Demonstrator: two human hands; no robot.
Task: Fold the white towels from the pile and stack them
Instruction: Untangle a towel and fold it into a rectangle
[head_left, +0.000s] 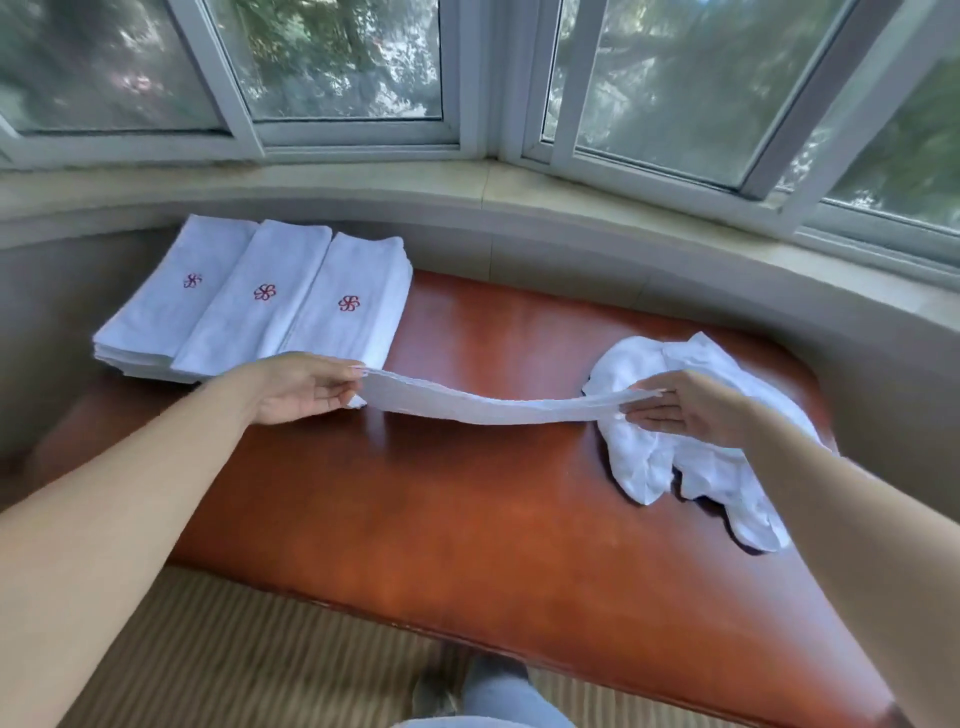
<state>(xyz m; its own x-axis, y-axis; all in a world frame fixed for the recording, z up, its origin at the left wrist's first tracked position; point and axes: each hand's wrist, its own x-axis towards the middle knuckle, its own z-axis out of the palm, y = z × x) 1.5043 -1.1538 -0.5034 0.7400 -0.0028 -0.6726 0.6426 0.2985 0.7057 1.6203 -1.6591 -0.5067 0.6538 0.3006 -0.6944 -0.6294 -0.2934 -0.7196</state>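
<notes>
right now a white towel (498, 408) is stretched in the air between both hands, above the reddish wooden table (467, 519), sagging a little in the middle. the left hand (301, 387) pinches one end between thumb and fingers, just in front of the folded stack, and the right hand (680, 410) pinches the other end the same way, with its lower fingers held fairly straight beneath the cloth. the towel looks narrow and layered along its length, so my reading is that it is already folded lengthwise and the step in hand is pulling it taut and even before the crosswise fold; i cannot tell how many layers it has. behind and under the right hand lies the unfolded pile (696, 457), crumpled at the right end of the table, and it seems small, perhaps only a towel or two left. at the left end sit the folded towels (260, 306) in three overlapping columns, each top one showing a red flower emblem (348, 303), the nearest column touching or very close to the left hand. beyond the table runs a curved window sill (519, 192) under white-framed windows. the next move probably calls for laying the strip flat on the bare wood between the two heaps, keeping the ends aligned, then bringing one end over to the other. care is needed to keep the edges square and to avoid dragging the held end across the finished stack or snagging the loose pile.
</notes>
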